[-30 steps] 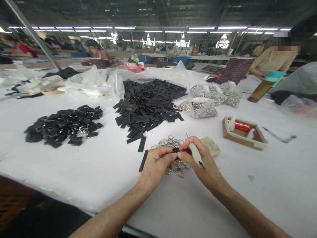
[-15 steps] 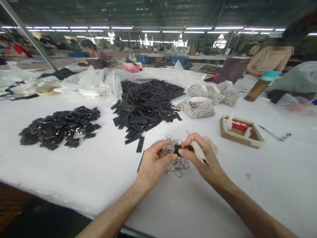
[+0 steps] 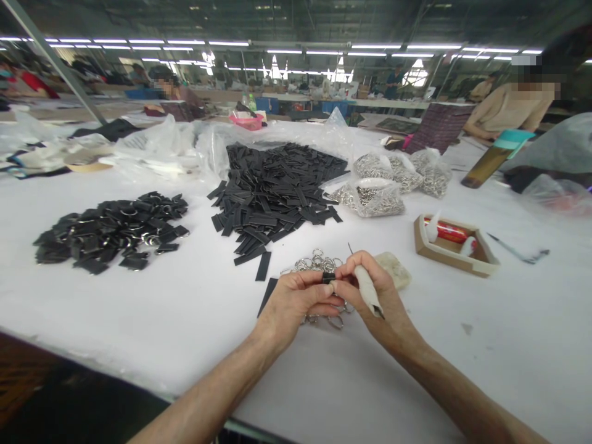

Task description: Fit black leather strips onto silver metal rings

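My left hand (image 3: pixel 296 302) and my right hand (image 3: pixel 370 296) meet over a small heap of metal rings (image 3: pixel 319 265) on the white table (image 3: pixel 139 308). Both pinch a small folded black strip (image 3: pixel 328 279) between thumb and fingertips. My right hand also grips a white-handled tool (image 3: pixel 367 290) with a thin dark tip sticking up. A single flat black strip (image 3: pixel 267 296) lies just left of my left hand. Another loose strip (image 3: pixel 263 266) lies beyond it.
A big pile of black strips (image 3: pixel 277 191) sits in the middle, a pile of strips with rings (image 3: pixel 111 231) at left. Bags of metal rings (image 3: pixel 383 185) lie at right. A cardboard tray (image 3: pixel 456 246) holds a red tube. A pale sponge-like block (image 3: pixel 393 268), a bottle (image 3: pixel 490 160) and other people beyond.
My hands pinch the folded strip tighter together than half a second ago, when the fingers stood a little apart around it. The view shifted slightly.
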Action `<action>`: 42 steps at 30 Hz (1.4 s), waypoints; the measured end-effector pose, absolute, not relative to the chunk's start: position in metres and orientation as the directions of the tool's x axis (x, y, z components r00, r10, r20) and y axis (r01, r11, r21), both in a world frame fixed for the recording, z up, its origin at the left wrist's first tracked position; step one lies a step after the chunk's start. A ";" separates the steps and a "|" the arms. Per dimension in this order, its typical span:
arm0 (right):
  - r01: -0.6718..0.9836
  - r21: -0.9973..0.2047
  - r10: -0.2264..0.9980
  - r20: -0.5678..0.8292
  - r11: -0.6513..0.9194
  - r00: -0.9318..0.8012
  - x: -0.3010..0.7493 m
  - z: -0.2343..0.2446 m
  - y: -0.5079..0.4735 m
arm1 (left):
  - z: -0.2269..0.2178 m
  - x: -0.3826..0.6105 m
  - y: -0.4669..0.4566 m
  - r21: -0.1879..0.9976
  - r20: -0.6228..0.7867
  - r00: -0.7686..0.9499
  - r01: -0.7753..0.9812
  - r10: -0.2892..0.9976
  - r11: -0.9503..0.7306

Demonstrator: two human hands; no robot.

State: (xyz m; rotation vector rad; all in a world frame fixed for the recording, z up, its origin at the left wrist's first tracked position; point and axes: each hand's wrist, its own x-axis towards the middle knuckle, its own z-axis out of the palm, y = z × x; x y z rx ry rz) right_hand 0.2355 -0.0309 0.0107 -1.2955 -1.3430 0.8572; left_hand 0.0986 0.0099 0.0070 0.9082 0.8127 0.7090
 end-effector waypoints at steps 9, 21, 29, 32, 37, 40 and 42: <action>0.267 -0.951 0.972 0.193 0.153 0.130 0.234 0.012 -0.031 | 0.011 0.099 0.007 0.905 -0.299 0.456 -0.143 0.838 0.400; 0.305 -0.940 0.966 0.208 0.154 0.154 0.235 0.008 -0.031 | 0.007 0.100 0.008 0.898 -0.314 0.405 -0.168 0.859 0.407; 0.300 -0.944 0.970 0.191 0.139 0.151 0.232 0.011 -0.032 | 0.010 0.101 0.007 0.913 -0.317 0.392 -0.122 0.864 0.390; 0.299 -0.945 0.973 0.182 0.132 0.144 0.233 0.011 -0.032 | 0.011 0.102 0.006 0.909 -0.338 0.361 -0.116 0.869 0.401; 0.300 -0.948 0.977 0.158 0.109 0.143 0.234 0.013 -0.031 | 0.011 0.102 0.006 0.906 -0.347 0.389 -0.096 0.853 0.412; 0.308 -0.946 0.975 0.158 0.104 0.157 0.234 0.014 -0.030 | 0.011 0.100 0.007 0.913 -0.323 0.440 -0.088 0.838 0.398; 0.311 -0.945 0.974 0.161 0.104 0.162 0.234 0.014 -0.029 | 0.011 0.100 0.007 0.919 -0.305 0.469 -0.084 0.829 0.386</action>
